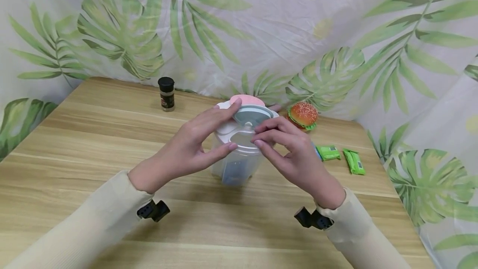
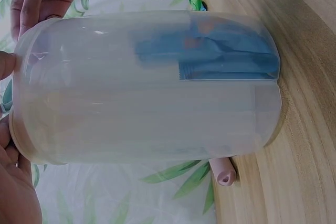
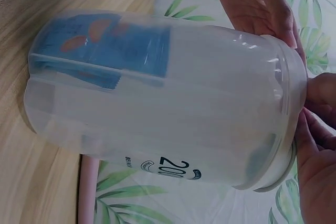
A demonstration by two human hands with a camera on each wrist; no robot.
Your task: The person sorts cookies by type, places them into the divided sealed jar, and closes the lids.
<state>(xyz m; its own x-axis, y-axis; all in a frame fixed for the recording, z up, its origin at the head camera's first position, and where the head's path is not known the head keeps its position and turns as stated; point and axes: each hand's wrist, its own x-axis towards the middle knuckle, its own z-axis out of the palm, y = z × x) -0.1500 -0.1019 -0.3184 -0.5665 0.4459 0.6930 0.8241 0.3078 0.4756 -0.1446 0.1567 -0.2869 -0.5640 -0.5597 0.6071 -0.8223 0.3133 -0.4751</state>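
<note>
A clear plastic food storage container (image 3: 210,82) stands upright on the table, with blue packets (image 3: 142,51) inside one compartment. Its white lid (image 1: 225,130) carries a pink flap (image 1: 248,100) and a grey-green flap (image 1: 253,116) that is raised over an opening. My left hand (image 1: 196,138) holds the lid from the left, its index fingertip at the raised flap and its thumb on the near rim. From the right, my right hand (image 1: 293,148) grips the lid beside the opening with bent fingers and thumb. Its exact fingertip contact is partly hidden.
A black-capped spice jar (image 1: 166,94) stands at the back left. Behind the container to the right sits a toy hamburger (image 1: 303,115). Green packets (image 1: 354,162) lie nearer on the right. A pink tube-like thing (image 2: 224,171) lies behind the container. Leaf-patterned cloth hangs behind the table.
</note>
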